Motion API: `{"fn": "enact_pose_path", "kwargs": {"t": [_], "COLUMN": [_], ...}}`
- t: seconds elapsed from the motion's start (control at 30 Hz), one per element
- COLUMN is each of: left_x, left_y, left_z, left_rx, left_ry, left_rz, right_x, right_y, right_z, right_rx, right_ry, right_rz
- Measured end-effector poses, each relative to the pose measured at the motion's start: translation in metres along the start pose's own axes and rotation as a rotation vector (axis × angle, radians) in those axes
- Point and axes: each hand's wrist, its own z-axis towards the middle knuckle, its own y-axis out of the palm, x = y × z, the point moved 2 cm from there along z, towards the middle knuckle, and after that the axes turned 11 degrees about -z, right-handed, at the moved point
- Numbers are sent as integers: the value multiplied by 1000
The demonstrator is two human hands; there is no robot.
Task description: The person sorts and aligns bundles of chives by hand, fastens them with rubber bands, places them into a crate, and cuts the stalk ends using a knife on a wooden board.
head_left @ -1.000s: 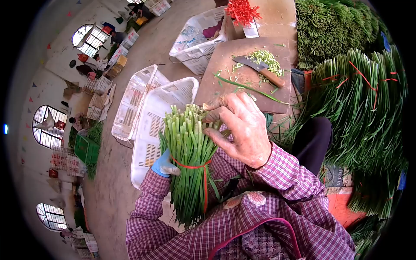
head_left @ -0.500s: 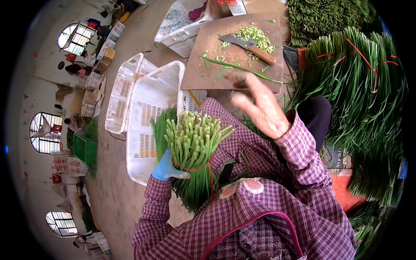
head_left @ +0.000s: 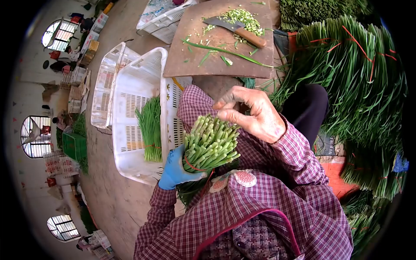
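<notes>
Chive bundle [head_left: 211, 141] being tipped further, its cut ends being turned upward, with the bare right hand [head_left: 256, 115] being brought back over them.
Above the lap, beside the white crate [head_left: 123, 161], the stems are being grasped near the red tie [head_left: 190, 165] by the blue-gloved left hand [head_left: 175, 171]. Right thumb and forefinger are being drawn together, having been spread near the cutting board [head_left: 180, 65]; whether anything is being pinched cannot be told. The ends are thus being kept within reach.
</notes>
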Motion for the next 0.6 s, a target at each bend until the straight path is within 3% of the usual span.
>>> {"fn": "enact_pose_path", "kwargs": {"t": [0.1, 0.23, 0.33, 0.43, 0.5, 0.57, 0.6], "left_x": [0, -2, -1, 7, 10, 11, 7], "left_y": [5, 9, 13, 17, 21, 25, 26], "left_z": [0, -2, -6, -10, -10, -12, -11], "left_rx": [2, 54, 93, 115, 111, 111, 103], "left_ry": [40, 53, 59, 80, 90, 59, 47], "left_rz": [57, 107, 189, 244, 305, 349, 320], "right_x": [-10, -15, 0, 21, 19, 4, 7], "right_y": [2, 14, 17, -6, -16, -13, -8], "right_z": [-3, -3, 0, 6, 5, -2, -1], "right_rx": [-100, -33, -24, 308, 327, 127, -30], "right_ry": [-90, -125, -52, -36, -80, -56, -143], "right_rz": [-391, -581, -346, -698, -667, -397, -337]}}
